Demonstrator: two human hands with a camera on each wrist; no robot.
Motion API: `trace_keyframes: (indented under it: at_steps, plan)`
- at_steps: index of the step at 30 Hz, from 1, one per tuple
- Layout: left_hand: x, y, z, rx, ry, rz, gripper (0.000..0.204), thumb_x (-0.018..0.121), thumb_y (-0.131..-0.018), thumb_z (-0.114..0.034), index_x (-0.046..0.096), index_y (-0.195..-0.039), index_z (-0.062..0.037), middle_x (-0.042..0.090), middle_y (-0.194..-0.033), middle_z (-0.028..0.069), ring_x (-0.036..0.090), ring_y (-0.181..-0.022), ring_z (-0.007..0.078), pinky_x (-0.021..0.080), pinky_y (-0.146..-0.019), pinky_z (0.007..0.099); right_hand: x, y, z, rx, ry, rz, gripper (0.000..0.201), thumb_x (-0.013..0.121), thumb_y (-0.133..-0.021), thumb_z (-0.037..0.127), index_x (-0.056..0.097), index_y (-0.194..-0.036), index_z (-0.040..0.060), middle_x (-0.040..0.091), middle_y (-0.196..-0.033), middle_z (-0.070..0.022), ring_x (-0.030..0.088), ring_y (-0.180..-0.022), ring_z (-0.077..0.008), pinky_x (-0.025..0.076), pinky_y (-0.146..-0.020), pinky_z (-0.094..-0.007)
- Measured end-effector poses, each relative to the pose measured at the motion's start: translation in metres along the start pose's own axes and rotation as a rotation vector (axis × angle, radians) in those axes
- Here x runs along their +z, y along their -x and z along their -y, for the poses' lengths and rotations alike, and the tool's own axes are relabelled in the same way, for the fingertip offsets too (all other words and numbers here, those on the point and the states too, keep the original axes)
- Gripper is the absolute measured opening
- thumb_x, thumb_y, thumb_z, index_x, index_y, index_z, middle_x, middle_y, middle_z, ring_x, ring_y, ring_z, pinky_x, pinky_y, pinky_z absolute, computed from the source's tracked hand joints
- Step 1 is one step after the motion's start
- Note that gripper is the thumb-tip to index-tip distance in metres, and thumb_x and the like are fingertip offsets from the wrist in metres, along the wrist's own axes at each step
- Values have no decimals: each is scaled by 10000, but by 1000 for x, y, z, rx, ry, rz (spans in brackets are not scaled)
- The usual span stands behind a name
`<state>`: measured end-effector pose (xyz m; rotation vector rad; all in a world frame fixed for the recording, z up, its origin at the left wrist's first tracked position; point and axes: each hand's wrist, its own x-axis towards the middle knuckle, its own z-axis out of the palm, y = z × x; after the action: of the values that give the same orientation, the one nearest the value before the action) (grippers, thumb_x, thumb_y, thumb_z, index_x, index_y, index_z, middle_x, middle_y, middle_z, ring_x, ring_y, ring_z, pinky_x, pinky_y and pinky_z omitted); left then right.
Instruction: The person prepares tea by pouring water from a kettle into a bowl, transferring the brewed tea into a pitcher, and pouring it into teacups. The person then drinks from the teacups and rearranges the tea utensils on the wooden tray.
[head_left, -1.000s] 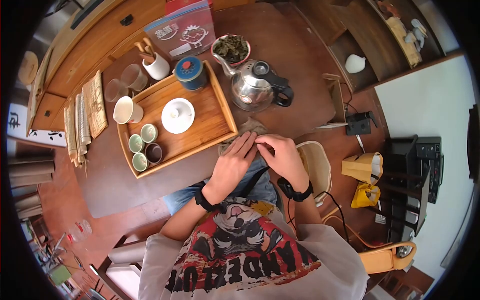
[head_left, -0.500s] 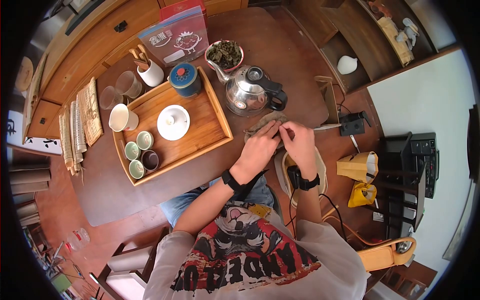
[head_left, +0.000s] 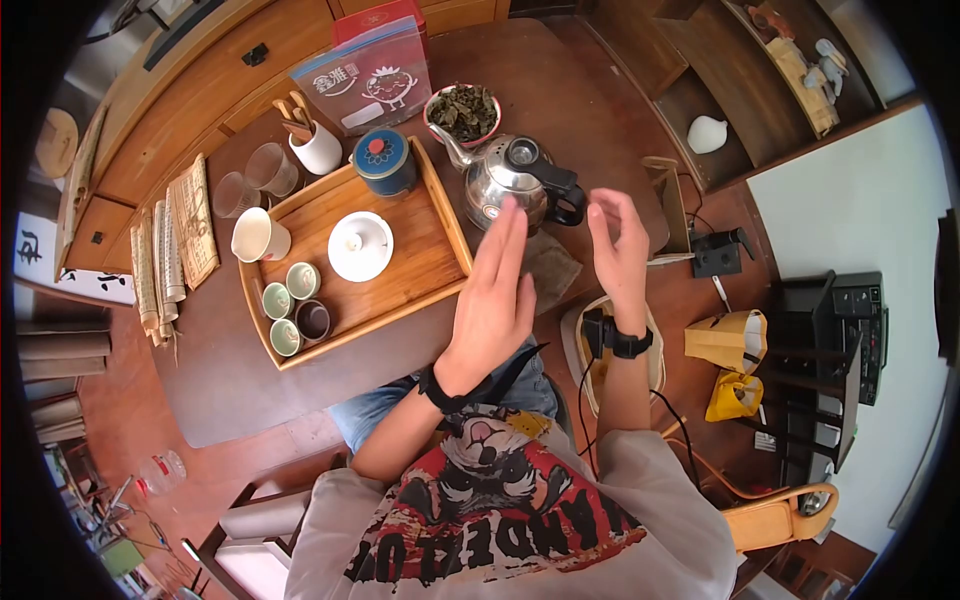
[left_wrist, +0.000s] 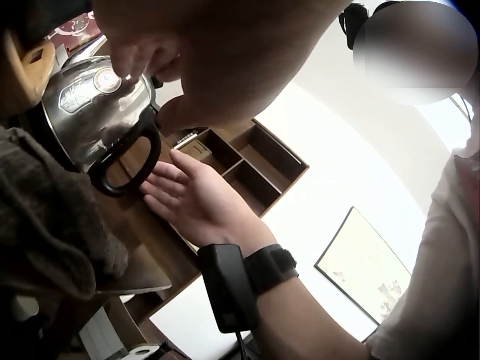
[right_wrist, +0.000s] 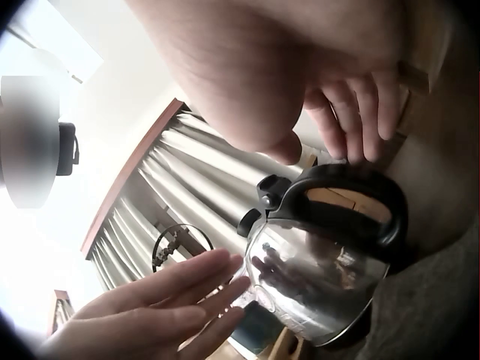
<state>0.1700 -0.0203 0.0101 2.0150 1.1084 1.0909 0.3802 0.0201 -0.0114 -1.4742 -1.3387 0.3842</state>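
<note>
Both hands are raised around a shiny steel kettle [head_left: 488, 190] with a black handle. My left hand [head_left: 490, 300] has its fingers stretched out and holds nothing; its fingertips overlap the kettle's body in the head view. To the right of the handle is my right hand [head_left: 622, 255], its fingers extended and its palm turned inward, with nothing in it. In the left wrist view the kettle's handle [left_wrist: 150, 154] stands between the two hands. A grey-brown cloth [head_left: 553, 268] lies at the table edge below the kettle.
Left of the kettle, a wooden tray [head_left: 385, 285] carries a white lidded bowl [head_left: 361, 247], a blue jar [head_left: 384, 165] and several small cups. Behind stand a bowl of tea leaves [head_left: 463, 113] and a plastic zip bag [head_left: 365, 80]. A bin [head_left: 655, 350] stands below the table edge.
Earlier both hands were together on the cloth at the table edge, moving right with it. Now they have let go and moved apart and up toward the kettle, and the cloth lies spread out.
</note>
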Motion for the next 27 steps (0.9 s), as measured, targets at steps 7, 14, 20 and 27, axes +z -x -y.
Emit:
trace_keyframes:
  at_steps: [7, 14, 20, 27]
  plan:
    - [7, -29, 16, -20, -105, -187, 927, 656, -999, -10, 123, -1751, 81, 109, -1815, 368, 146, -1696, 529, 212, -1369, 519, 27, -18, -12, 192, -402, 224, 413, 556, -1206, 320, 736, -1073, -27, 686, -847, 14, 611, -791, -78, 506, -715, -275]
    - [10, -29, 26, 2, -96, -158, 929, 669, -1007, -52, 129, -1750, 85, 134, -1810, 369, 167, -1691, 530, 217, -1367, 520, 33, -25, -9, 428, -383, 253, 517, 545, -1207, 379, 763, -956, -17, 634, -751, 30, 522, -666, -40, 447, -615, -242]
    - [8, -29, 27, 7, -99, -164, 946, 686, -998, -60, 130, -1749, 88, 135, -1807, 377, 168, -1692, 526, 225, -1365, 514, 46, -25, 0, 482, -403, 144, 629, 525, -1207, 420, 733, -810, -21, 606, -683, 29, 531, -629, -54, 459, -593, -259]
    - [1, -37, 19, 47, -81, -174, 946, 693, -989, -56, 151, -1755, 71, 133, -1819, 352, 159, -1699, 515, 210, -1369, 524, 54, -20, -10, 474, -378, 62, 629, 538, -1200, 404, 701, -744, 4, 571, -630, 26, 491, -559, -62, 392, -539, -267]
